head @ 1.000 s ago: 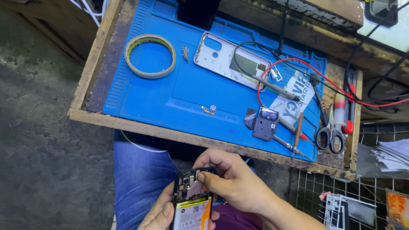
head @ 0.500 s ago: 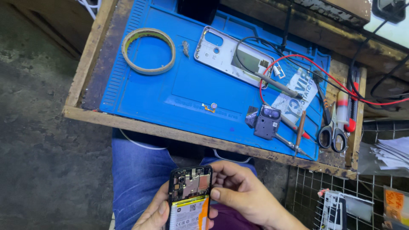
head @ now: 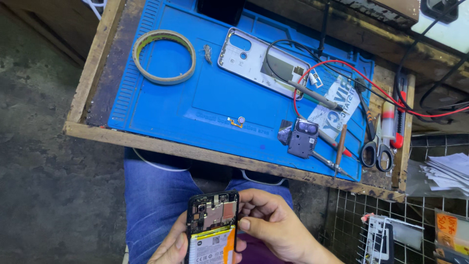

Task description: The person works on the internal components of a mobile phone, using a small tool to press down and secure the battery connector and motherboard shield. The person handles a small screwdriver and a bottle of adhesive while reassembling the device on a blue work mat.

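An opened phone with its back off, circuit board on top and battery below, is held upright over my lap. My left hand grips its lower left side. My right hand holds its right edge, thumb pressed on the frame by the battery's top corner. On the blue work mat lie the silver back cover, a dark camera cover piece and a small flex part.
A tape ring sits at the mat's left. Test probes with red and black leads, tweezers, scissors and a screwdriver lie at the right. A wire rack holds parts and papers at lower right.
The phone has been raised and straightened in my hands. My right hand's fingers moved off the circuit board top to the phone's right edge.
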